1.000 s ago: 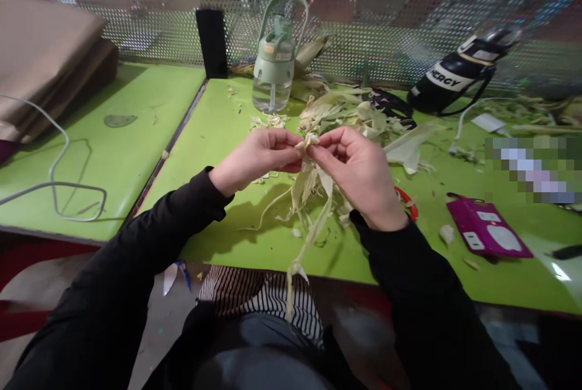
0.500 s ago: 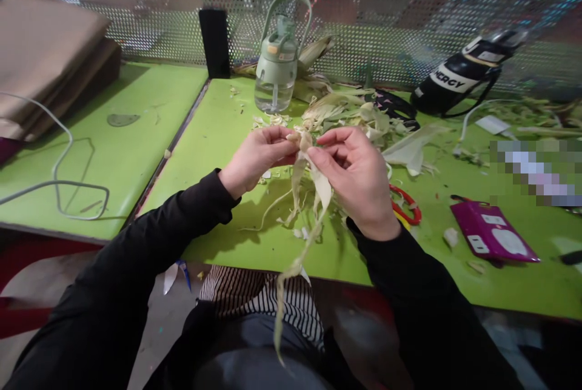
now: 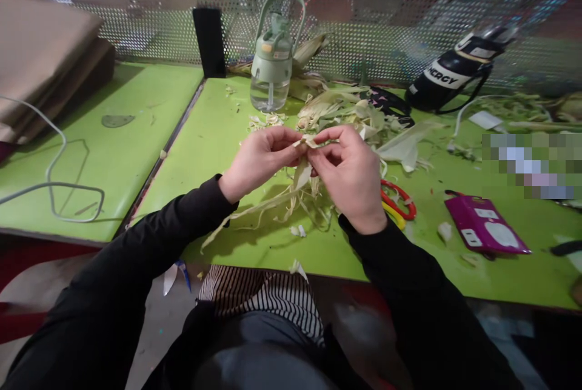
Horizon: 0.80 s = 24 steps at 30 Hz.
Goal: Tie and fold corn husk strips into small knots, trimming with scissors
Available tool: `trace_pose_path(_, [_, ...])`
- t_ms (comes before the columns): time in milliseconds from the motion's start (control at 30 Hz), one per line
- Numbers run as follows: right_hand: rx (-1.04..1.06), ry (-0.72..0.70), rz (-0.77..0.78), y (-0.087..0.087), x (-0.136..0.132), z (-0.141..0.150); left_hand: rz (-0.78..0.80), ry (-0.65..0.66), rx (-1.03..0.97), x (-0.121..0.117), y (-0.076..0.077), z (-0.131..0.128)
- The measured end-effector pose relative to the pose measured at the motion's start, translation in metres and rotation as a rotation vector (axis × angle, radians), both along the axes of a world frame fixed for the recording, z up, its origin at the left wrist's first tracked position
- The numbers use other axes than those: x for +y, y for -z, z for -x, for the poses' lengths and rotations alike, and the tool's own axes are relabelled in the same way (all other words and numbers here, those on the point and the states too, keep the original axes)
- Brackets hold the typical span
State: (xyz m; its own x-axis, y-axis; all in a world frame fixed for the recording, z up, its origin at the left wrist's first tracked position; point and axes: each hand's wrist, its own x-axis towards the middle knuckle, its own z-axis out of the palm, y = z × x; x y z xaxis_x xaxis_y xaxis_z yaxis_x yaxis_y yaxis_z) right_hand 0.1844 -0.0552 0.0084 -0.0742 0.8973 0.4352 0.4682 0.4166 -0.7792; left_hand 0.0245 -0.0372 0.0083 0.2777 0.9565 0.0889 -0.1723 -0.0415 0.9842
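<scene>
My left hand [image 3: 266, 156] and my right hand [image 3: 350, 174] meet over the green table, fingertips almost touching. Both pinch a pale corn husk piece [image 3: 301, 174], folded or knotted at its top between the thumbs and forefingers. From it a long twisted husk strand [image 3: 245, 214] trails to the lower left above the tabletop, with thinner strips hanging below the fingers. Red and yellow scissor handles [image 3: 400, 201] lie close to my right wrist. Behind the hands is a heap of dry corn husks [image 3: 336, 108]. My fingers hide part of the piece's top.
A green-lidded water bottle [image 3: 271, 68] stands at the back, and a black bottle [image 3: 450, 77] leans against the perforated screen [image 3: 354, 14]. To the right lies a purple packet [image 3: 486, 223]. Brown paper bags [image 3: 45, 56] and a grey cable [image 3: 57, 162] occupy the left table [image 3: 150, 111].
My hands have drawn closer together at the husk's top, the right fingers now pinching there. The long strand, which hung down over my lap, has swung to the left above the table.
</scene>
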Motion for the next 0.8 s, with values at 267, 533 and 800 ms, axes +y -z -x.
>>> trace_pose_path(267, [-0.192, 0.1, -0.316, 0.001, 0.001, -0.002, 0.034, -0.058, 0.06, 0.0, -0.003, -0.001])
trace_pose_path(533, [-0.204, 0.077, -0.304, 0.0, 0.003, -0.004, 0.077, 0.008, 0.049, 0.002, -0.003, 0.001])
trace_pose_path(800, [-0.292, -0.108, -0.317, -0.009, 0.006, -0.012, 0.056, 0.076, 0.105, 0.006, -0.004, 0.01])
